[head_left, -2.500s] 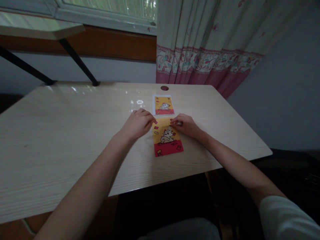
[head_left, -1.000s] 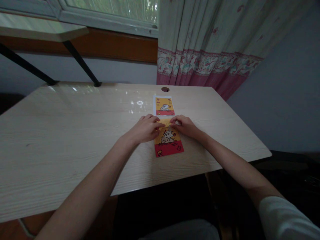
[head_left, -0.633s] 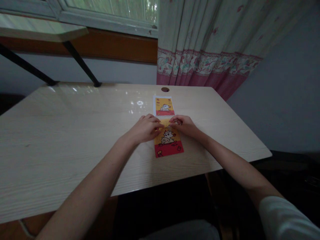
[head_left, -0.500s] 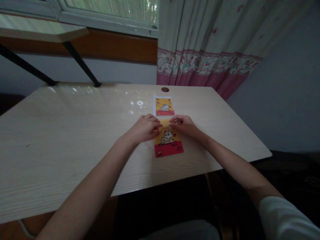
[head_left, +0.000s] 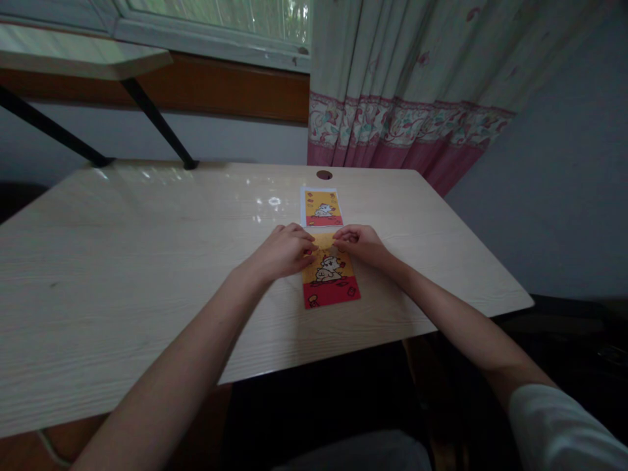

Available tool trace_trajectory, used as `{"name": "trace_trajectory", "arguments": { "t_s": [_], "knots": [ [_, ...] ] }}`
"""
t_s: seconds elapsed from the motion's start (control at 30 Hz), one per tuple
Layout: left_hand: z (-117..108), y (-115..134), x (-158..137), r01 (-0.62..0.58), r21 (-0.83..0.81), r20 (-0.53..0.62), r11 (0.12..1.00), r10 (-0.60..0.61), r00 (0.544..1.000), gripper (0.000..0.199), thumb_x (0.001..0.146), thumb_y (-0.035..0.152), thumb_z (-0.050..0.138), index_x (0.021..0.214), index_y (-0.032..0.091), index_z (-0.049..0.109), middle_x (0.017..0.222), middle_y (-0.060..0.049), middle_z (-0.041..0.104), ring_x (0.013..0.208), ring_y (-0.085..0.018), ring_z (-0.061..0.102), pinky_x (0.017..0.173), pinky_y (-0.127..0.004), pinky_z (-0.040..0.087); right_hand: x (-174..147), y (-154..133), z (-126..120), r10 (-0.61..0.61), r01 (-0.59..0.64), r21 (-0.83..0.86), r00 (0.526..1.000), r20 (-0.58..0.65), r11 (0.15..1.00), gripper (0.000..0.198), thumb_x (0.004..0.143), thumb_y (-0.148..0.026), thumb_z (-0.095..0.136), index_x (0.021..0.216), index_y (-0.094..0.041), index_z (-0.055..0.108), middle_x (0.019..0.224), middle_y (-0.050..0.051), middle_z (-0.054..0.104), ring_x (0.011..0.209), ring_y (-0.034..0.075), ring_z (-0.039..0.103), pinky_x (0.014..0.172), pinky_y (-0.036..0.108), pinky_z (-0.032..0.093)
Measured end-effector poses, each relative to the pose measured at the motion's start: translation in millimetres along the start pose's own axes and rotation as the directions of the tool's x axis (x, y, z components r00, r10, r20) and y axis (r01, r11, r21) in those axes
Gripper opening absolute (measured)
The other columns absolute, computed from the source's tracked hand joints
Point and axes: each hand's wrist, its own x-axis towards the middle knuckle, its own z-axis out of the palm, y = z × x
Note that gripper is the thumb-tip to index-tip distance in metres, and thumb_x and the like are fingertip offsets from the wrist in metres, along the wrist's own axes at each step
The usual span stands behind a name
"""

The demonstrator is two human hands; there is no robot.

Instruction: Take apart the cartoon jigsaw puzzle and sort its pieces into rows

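In front of me on the desk lies a yellow-and-red card (head_left: 331,275) printed with a white cartoon animal. My left hand (head_left: 290,250) is at its upper left edge, thumb and fingers bent in around the edge. At the upper right edge is my right hand (head_left: 360,242), with its fingers curled and the fingertips pressed together on the card. Between the hands the card's top strip looks paler yellow. My fingers hide parts of both side edges. Just beyond, a smaller picture (head_left: 324,208) of the same design lies on a white sheet.
The pale wood-grain desk (head_left: 161,261) runs wide to the left, and its front edge is close to me. A round cable hole (head_left: 324,175) sits near the back edge. A raised shelf (head_left: 83,59) on black legs stands back left. A patterned curtain (head_left: 387,124) hangs behind.
My right fingertips have shifted very slightly at the card's upper edge. The left hand, the card and the smaller picture stay practically where they were.
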Motion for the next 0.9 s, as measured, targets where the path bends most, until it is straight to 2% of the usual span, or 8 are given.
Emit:
{"name": "trace_trajectory", "arguments": {
  "t_s": [0.53, 0.7, 0.9],
  "knots": [
    [0, 2, 1, 0.009, 0.054, 0.011, 0.999, -0.009, 1.000, 0.026, 0.085, 0.037, 0.049, 0.099, 0.025, 0.067, 0.109, -0.004, 0.066, 0.101, -0.023, 0.050, 0.079, -0.036, 0.031, 2, 4, 2, 0.079, -0.078, 0.087, 0.997, -0.008, 0.993, 0.022, 0.061, -0.030, 0.069, 0.075, -0.013, 0.063, 0.063, 0.001, 0.062, 0.054, 0.008, 0.053, 0.049, 0.020, 0.040],
    [0, 3, 0, -0.005, 0.086, 0.023, 0.996, 0.003, 1.000, 0.026, 0.085, 0.036, 0.048, 0.100, 0.026, 0.067, 0.108, -0.004, 0.066, 0.099, -0.024, 0.049, 0.077, -0.036, 0.030, 5, 2, 4, 0.013, -0.014, 0.088, 1.000, 0.017, 0.996, 0.026, 0.067, -0.036, 0.067, 0.082, -0.014, 0.063, 0.072, 0.004, 0.065, 0.060, 0.010, 0.055, 0.054, 0.023, 0.044],
    [1, 2, -1, -0.014, 0.086, 0.025, 0.996, 0.012, 1.000, 0.023, 0.085, 0.035, 0.049, 0.099, 0.027, 0.066, 0.108, -0.003, 0.065, 0.099, -0.023, 0.049, 0.077, -0.035, 0.030, 3, -9, 3, -0.109, 0.110, -0.034, 0.993, 0.041, 0.993, 0.021, 0.076, -0.032, 0.060, 0.089, -0.016, 0.065, 0.075, 0.002, 0.066, 0.060, 0.009, 0.053, 0.055, 0.022, 0.041]
  ]
}}
